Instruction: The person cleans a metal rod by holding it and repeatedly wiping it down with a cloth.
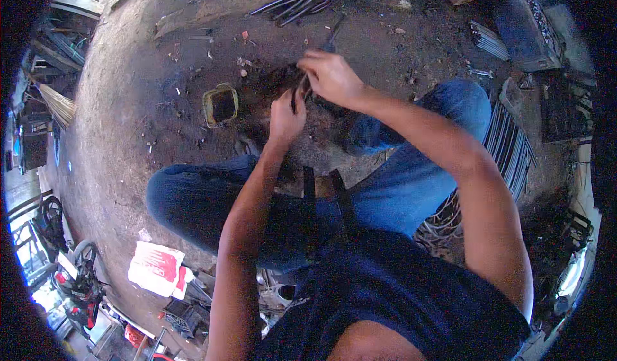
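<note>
In the middle of the view, my left hand (286, 118) is closed around a thin dark strip (301, 91), which stands up from the fist. Just above and to the right, my right hand (334, 79) bends its fingers in a pinch over the upper end of that strip. A slim dark rod (334, 33) shows beyond the right knuckles; whether the right hand holds it or it lies on the ground is unclear. Both hands nearly touch. Blur and the fingers hide the strip's exact kind.
A square yellow-rimmed container (208, 109) sits left of my hands. Dark bent rods (308, 0) lie at the far side, with metal bars (508, 149) by my right knee. A red-and-white bag (156, 268) rests at lower left, near a broom (58, 106) further off.
</note>
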`<state>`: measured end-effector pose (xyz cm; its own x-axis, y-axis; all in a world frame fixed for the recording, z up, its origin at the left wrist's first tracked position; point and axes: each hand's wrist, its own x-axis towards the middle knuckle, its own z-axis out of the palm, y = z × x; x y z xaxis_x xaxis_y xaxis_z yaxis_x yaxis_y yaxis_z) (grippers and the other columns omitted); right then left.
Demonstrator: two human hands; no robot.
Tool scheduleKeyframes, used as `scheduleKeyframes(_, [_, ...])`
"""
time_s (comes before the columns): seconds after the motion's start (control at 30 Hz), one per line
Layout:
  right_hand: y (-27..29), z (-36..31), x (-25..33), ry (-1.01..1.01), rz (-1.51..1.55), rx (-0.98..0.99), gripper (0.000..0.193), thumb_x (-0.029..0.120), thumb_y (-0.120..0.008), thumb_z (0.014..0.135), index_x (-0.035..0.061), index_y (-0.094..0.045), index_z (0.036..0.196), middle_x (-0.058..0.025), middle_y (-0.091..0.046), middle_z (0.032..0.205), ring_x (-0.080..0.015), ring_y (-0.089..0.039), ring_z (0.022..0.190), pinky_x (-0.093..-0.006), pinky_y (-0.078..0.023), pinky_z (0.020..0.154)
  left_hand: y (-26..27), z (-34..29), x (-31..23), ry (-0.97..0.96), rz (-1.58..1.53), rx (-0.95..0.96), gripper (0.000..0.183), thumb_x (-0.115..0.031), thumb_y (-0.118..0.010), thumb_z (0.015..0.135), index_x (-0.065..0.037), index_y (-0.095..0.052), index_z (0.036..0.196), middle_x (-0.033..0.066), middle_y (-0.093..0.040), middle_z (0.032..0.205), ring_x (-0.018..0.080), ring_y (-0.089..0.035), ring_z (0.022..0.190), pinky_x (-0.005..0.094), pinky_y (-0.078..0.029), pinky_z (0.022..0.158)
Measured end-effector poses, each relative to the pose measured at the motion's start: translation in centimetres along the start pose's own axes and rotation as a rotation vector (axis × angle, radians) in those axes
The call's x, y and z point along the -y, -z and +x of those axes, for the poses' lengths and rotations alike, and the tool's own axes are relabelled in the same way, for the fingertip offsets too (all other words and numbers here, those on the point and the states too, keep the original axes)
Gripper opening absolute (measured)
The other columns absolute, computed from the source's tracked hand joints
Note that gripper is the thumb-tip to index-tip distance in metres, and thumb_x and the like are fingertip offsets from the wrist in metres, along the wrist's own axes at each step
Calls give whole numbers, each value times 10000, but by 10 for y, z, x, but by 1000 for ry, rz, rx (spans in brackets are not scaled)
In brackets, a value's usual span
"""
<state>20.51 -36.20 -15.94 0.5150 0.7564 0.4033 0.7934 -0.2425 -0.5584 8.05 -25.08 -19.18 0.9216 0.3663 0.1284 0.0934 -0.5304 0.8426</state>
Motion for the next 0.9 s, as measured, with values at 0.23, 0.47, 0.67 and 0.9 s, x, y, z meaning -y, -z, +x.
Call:
scheduleKeyframes(0.23, [44, 43, -122, -235, -307, -239, 149, 138, -569, 741, 39, -663, 801, -190, -643, 821, -385, -622, 755, -456, -517, 714, -13, 6, -3, 93, 58, 53, 352, -256, -531, 907, 51, -546, 734, 265, -546, 647, 409, -562, 569, 436, -404, 510])
scheduleKeyframes(0.47, [33, 33, -104, -219, -297, -473, 173, 107, -578, 737, 34, -656, 872, -174, -632, 832, -355, -619, 793, -430, -511, 735, -1, 9, -7, 57, 42, 47, 319, -228, -508, 911, 50, -552, 762, 265, -563, 697, 436, -562, 642, 446, -415, 553])
scheduleKeyframes(0.67, [-10, 7, -5, 16, 43, -151, 165, 39, -582, 779, -1, -633, 931, -177, -621, 914, -345, -611, 858, -389, -504, 729, 5, 11, 8, -147, 4, -105, 296, -208, -485, 919, 52, -568, 803, 257, -572, 717, 440, -560, 668, 451, -414, 564])
scheduleKeyframes(0.9, [23, 50, -107, -558, -43, -711, 155, 120, -619, 754, 33, -658, 877, -165, -661, 863, -336, -645, 770, -383, -499, 687, 2, 11, 8, 165, -7, -35, 320, -232, -482, 927, 51, -578, 811, 252, -563, 687, 417, -556, 626, 437, -413, 552])
